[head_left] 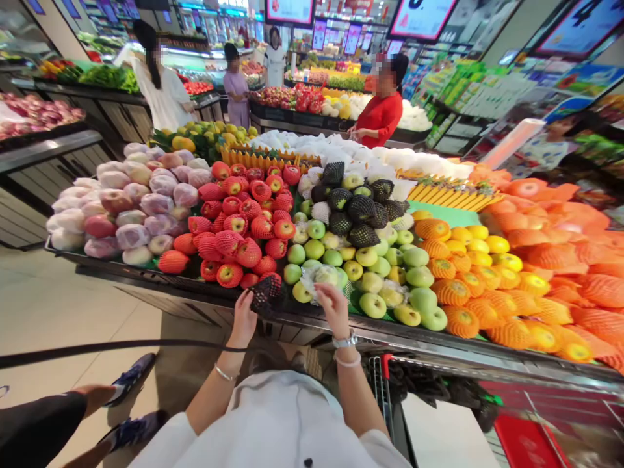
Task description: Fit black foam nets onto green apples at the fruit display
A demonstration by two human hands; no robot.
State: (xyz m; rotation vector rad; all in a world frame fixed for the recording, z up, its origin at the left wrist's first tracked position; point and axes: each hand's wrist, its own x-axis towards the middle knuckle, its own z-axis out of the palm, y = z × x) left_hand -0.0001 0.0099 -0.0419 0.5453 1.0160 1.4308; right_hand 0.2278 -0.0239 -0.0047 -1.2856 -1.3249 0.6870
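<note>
One black "4" [591, 12] on a screen [578, 31] beyond the green apples [372, 282]

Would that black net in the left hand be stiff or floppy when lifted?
Probably floppy: the black net looks like open mesh. Likely light if empty, being full of holes, though its inside is hard to see. It may sag, since the left hand holds one side.

I watched through a single head-worn camera, facing forward and down over a white shirt [287, 416], with the left hand [242, 320] and right hand [333, 311] close below, the desk [429, 343] across the middle and hanging screens [423, 16] far off.
</note>
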